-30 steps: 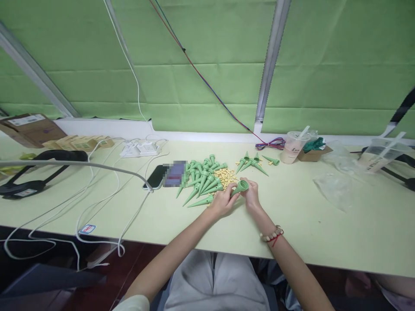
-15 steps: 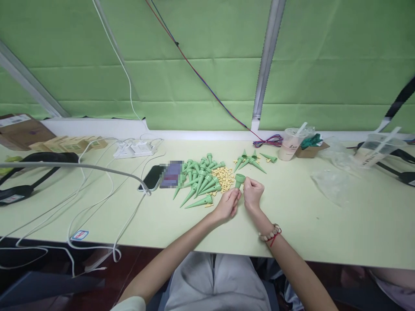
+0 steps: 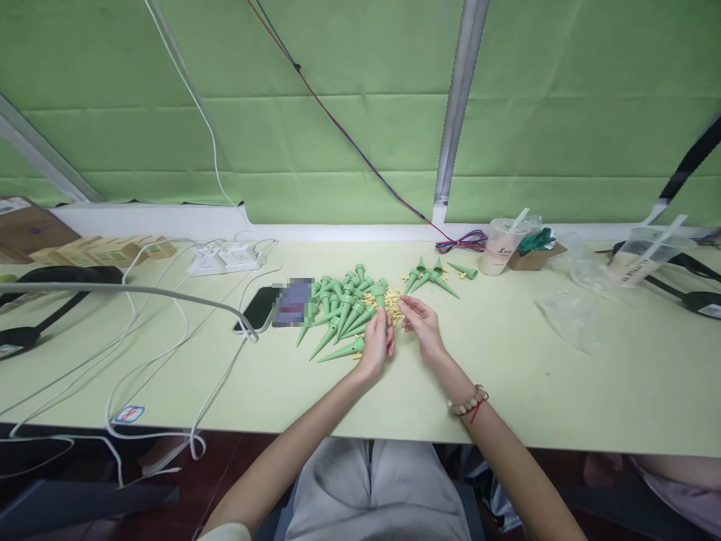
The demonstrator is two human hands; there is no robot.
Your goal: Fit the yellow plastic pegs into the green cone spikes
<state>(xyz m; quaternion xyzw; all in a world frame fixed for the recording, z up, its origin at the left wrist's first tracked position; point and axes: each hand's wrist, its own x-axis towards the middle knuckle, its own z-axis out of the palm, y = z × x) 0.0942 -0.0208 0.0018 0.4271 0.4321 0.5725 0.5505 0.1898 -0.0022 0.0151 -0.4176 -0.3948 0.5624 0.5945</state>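
Across the full width, a pale table [image 3: 501, 379], front edge nearest the body. Midway between front and back edges, a heap of green spikes [image 3: 349, 306], points mostly toward the front edge. Nearer the back edge and farther right, a smaller group of green spikes [image 3: 444, 284], with bits of yellow among them. Against the heap's right side, a heap of yellow pieces [image 3: 393, 297], just beyond the left hand [image 3: 378, 344] and immediately left of the right hand [image 3: 423, 324], with the right fingertips nearer. Contact there impossible to tell. Firmly closed in the left hand, a held spike [image 3: 380, 292], cap toward the back edge, long axis running front to back, lower end hidden by fingers. On the right, fingers half curled, tips drawn close together; cannot tell whether gripping a piece or bare.
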